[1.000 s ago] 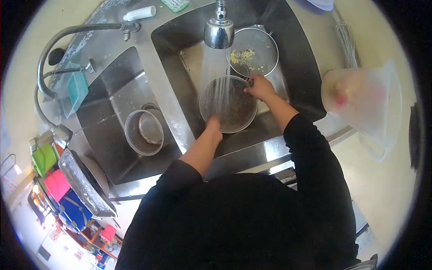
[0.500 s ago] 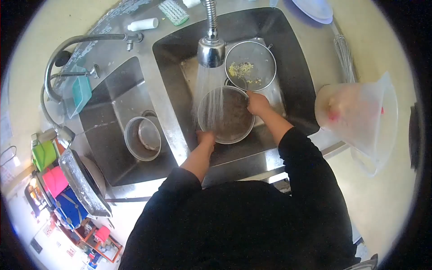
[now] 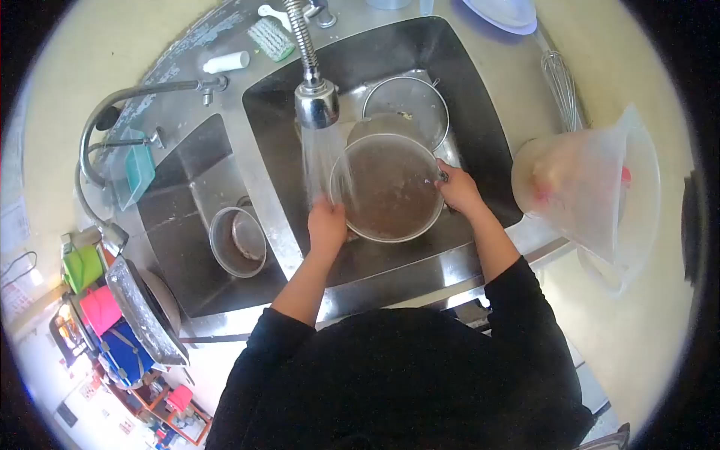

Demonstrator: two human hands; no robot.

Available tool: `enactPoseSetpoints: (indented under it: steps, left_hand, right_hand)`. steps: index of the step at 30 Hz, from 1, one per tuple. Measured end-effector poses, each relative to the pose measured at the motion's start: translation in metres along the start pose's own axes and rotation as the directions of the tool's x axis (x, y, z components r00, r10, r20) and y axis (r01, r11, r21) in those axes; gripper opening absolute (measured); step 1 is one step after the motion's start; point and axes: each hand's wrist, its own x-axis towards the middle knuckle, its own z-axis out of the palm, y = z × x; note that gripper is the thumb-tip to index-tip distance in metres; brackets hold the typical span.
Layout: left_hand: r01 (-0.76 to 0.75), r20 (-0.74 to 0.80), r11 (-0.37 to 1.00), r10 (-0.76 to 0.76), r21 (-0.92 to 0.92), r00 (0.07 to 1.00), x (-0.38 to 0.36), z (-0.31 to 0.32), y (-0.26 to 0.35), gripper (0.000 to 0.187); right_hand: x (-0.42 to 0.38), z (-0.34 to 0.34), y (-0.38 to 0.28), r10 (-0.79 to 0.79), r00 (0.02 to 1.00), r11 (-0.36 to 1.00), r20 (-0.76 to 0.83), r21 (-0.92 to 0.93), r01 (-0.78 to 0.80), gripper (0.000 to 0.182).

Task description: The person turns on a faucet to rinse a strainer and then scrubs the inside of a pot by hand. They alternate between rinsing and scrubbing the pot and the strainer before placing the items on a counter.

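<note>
A round metal pot point(image 3: 394, 187) with a brownish inside is held up over the right sink basin, its mouth facing me. My left hand point(image 3: 328, 227) is closed on its left rim, thumb on the near side. On the right, my right hand point(image 3: 459, 189) grips the pot by a handle at the rim. Water from the spray faucet point(image 3: 317, 103) streams down along the pot's left edge, close to my left hand. Behind the pot, a round mesh strainer point(image 3: 416, 105) rests in the basin point(image 3: 472, 82), partly covered, with a few yellowish bits on it.
The left basin point(image 3: 172, 225) holds a metal container point(image 3: 238, 241). A large translucent pitcher point(image 3: 577, 180) and a whisk point(image 3: 562, 90) are on the right counter. A brush point(image 3: 271, 39) and a white bottle point(image 3: 226, 62) lie behind the sink. A curved faucet point(image 3: 142, 90) arches at left.
The pot has come up nearer the camera and shifted slightly right, raised by both hands. It covers more of the strainer. The view has shifted a little.
</note>
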Motion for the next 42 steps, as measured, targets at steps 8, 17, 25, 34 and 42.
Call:
enactPoseSetpoints:
  steps: [8, 17, 25, 34, 42]
  left_hand:
    - [-0.161, -0.002, 0.976, 0.163, 0.145, 0.987, 0.001, -0.015, 0.046, 0.028]
    - [-0.086, 0.135, 0.996, 0.089, -0.03, 0.987, 0.009, -0.036, 0.109, 0.028]
    - [0.101, 0.156, 0.958, -0.06, -0.27, 0.986, 0.022, -0.032, 0.13, 0.031]
    - [0.149, 0.233, 0.939, -0.077, -0.31, 0.969, 0.043, -0.022, 0.158, 0.03]
    - [-0.242, 0.273, 0.946, 0.18, 0.216, 0.945, 0.063, -0.008, 0.208, 0.025]
  right_hand:
    - [0.001, 0.011, 0.045, 0.022, 0.995, 0.957, 0.102, 0.285, -0.051, 0.054]
    - [-0.009, -0.001, 0.036, 0.113, 0.949, 0.787, 0.295, 0.556, -0.267, 0.048]
    - [0.013, 0.005, 0.051, 0.112, 0.921, 0.799, 0.372, 0.518, -0.307, 0.033]
    - [0.022, -0.031, 0.043, 0.159, 0.892, 0.725, 0.424, 0.563, -0.397, 0.024]
    - [0.034, -0.017, 0.065, 0.191, 0.848, 0.456, 0.495, 0.72, -0.523, 0.024]
